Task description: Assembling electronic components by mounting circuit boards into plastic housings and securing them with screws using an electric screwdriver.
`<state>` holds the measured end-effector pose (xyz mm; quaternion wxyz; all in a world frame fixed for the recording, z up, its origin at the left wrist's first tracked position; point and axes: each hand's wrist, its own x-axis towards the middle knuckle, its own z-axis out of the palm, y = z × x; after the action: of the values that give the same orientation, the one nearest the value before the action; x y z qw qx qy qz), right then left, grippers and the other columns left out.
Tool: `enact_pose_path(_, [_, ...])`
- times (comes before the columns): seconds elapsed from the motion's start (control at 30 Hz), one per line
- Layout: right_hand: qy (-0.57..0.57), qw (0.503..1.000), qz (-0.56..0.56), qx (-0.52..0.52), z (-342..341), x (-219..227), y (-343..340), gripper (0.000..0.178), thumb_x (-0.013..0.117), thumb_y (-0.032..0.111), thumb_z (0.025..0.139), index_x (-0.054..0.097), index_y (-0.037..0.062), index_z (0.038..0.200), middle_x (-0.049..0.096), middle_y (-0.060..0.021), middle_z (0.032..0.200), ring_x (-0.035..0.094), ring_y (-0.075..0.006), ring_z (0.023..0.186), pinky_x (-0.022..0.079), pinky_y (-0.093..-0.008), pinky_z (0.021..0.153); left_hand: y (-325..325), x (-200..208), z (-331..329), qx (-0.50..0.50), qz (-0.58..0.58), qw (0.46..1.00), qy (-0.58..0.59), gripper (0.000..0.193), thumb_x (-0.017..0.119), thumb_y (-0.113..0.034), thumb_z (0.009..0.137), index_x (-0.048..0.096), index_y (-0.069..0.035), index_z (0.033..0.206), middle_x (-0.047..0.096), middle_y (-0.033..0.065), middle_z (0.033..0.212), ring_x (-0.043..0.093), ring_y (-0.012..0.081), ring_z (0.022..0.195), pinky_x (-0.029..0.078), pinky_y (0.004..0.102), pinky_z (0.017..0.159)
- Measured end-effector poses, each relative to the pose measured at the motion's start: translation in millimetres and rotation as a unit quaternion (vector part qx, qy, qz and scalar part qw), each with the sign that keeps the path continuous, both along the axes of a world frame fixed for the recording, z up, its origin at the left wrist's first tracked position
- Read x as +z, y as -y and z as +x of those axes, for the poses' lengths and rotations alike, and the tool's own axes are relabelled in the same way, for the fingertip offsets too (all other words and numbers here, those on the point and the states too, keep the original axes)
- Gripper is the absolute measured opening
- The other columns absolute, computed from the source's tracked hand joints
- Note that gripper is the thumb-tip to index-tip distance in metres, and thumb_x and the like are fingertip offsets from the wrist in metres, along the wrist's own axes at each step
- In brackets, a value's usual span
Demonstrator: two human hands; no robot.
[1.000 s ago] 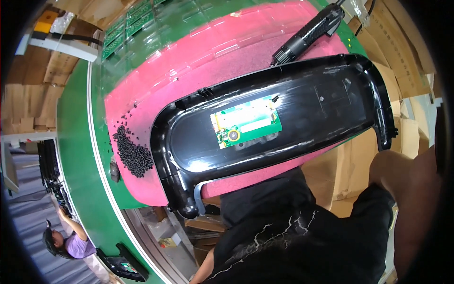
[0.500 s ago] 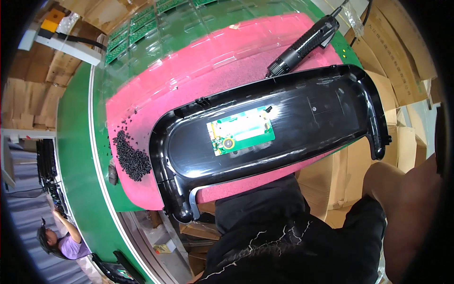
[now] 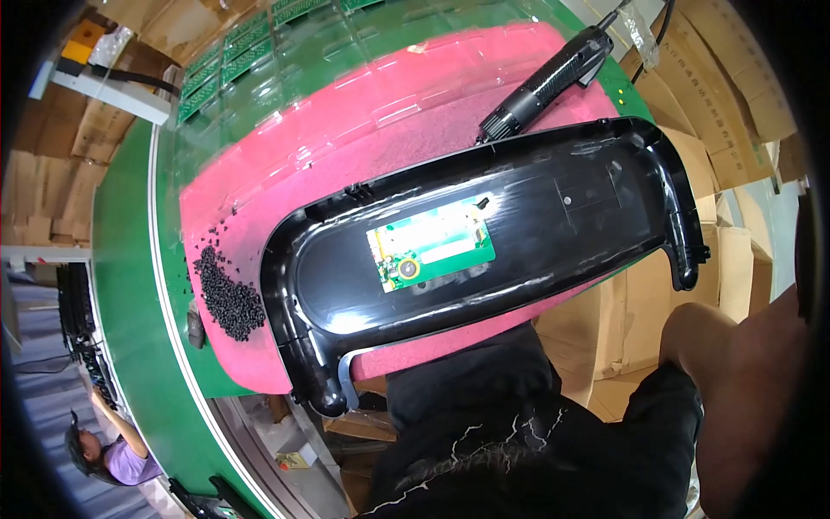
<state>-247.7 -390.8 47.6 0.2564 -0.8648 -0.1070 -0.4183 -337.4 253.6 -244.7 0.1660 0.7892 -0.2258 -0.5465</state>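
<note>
A long black plastic housing [image 3: 536, 251] lies open side up in front of me, its raised rim curving down into a leg at each end. Inside it, left of the middle, rests a green circuit board [image 3: 475, 253] with a round part at one corner. Beyond the rim an electric screwdriver [image 3: 549, 86] is lying at a slant, tip toward the housing. Left of the housing is a heap of small black screws [image 3: 232, 298]. My bare right arm shows at the right edge, bent, with its hand hidden. My left hand is out of the picture.
A pink mat [image 3: 406, 130] covers part of the green table [image 3: 121, 216]. Clear plastic trays [image 3: 337, 69] with several green boards stand at the back. Cardboard boxes [image 3: 588, 324] lie at the right. A co-worker in a purple top [image 3: 130, 463] is at the far left.
The whole view has shifted slightly, so the housing, mat and screws sit a little farther left. The things keep their places relative to each other, and neither hand has come into view.
</note>
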Motion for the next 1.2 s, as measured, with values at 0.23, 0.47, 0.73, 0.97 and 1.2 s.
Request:
enact_pose_path(0.23, [0.015, 0.999, -0.042, 0.000, 93.7, 30.8, -77.0, 0.082, 0.076, 0.029, 0.079, 0.040, 0.0013, 0.147, 0.047, -0.0172, 0.143, 0.050, -0.0329, 0.126, 0.042, -0.0444, 0.097, 38.7, -6.9, 12.1, -0.018, -0.016, 1.000, -0.007, 0.023, 0.063, -0.028, 0.089, 0.068, -0.009, 0.099, 0.070, 0.0185, 0.095, 0.070, 0.0332, 0.087, 0.056, 0.0446, 0.073])
enact_pose_path(0.47, [0.063, 0.991, -0.113, -0.027, 119.7, 56.7, -104.2, 0.079, 0.074, 0.026, 0.081, 0.040, 0.0013, 0.147, 0.047, -0.0172, 0.144, 0.049, -0.0328, 0.127, 0.041, -0.0445, 0.098, 104.8, -28.6, 70.5, -0.064, -0.059, 0.996, 0.021, 0.021, 0.063, -0.028, 0.088, 0.069, -0.009, 0.094, 0.070, 0.0187, 0.092, 0.070, 0.0331, 0.085, 0.055, 0.0453, 0.072])
enact_pose_path(0.73, [0.125, 0.981, -0.142, -0.031, 115.4, 50.3, -106.0, 0.075, 0.072, 0.023, 0.083, 0.040, 0.0012, 0.147, 0.046, -0.0172, 0.144, 0.048, -0.0327, 0.128, 0.040, -0.0447, 0.100, 105.6, -27.5, 113.6, -0.086, -0.055, 0.993, 0.059, 0.020, 0.062, -0.027, 0.088, 0.069, -0.008, 0.089, 0.070, 0.0190, 0.088, 0.070, 0.0329, 0.082, 0.055, 0.0460, 0.070])
enact_pose_path(0.97, [0.050, 0.991, -0.115, -0.044, 142.7, 54.8, -111.6, 0.072, 0.070, 0.020, 0.084, 0.040, 0.0011, 0.147, 0.046, -0.0172, 0.145, 0.048, -0.0326, 0.129, 0.039, -0.0448, 0.101, 46.0, 52.4, 47.5, -0.122, -0.006, 0.992, -0.041, 0.020, 0.062, -0.027, 0.087, 0.070, -0.008, 0.084, 0.070, 0.0193, 0.085, 0.070, 0.0328, 0.080, 0.055, 0.0466, 0.068])
enact_pose_path(1.2, [0.149, 0.980, -0.135, 0.006, 111.7, 56.3, -93.6, 0.069, 0.069, 0.017, 0.086, 0.041, 0.0010, 0.147, 0.046, -0.0172, 0.146, 0.047, -0.0325, 0.130, 0.039, -0.0449, 0.103, 55.3, 74.8, 45.9, -0.082, -0.002, 0.996, 0.028, 0.021, 0.062, -0.026, 0.086, 0.070, -0.008, 0.080, 0.071, 0.0195, 0.082, 0.070, 0.0326, 0.078, 0.054, 0.0473, 0.066])
